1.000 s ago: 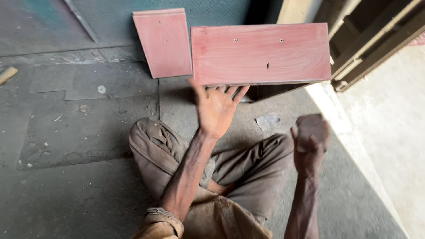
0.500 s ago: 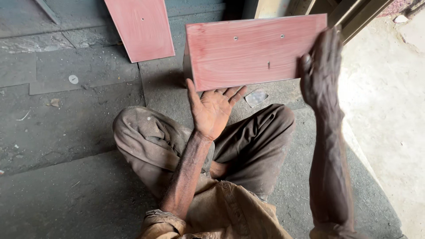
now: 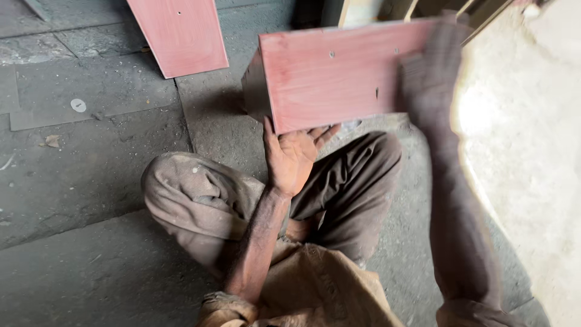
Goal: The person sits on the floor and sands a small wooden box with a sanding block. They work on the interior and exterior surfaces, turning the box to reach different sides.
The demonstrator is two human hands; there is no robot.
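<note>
Box: pink-stained wooden box, tilted, held up over the floor in front of the crossed legs.
Left hand: palm up, fingers spread, supporting the box's lower edge.
Right hand: blurred, lying against the box's right front face; grip cannot be told.
Board: pink flat board lies on the floor, beyond the box to its left.

Second pink board lies flat on the grey concrete floor, up and left of the fingers, well apart. Small round disc and a brown scrap further left; pale wooden frames beyond the fingers.
</note>
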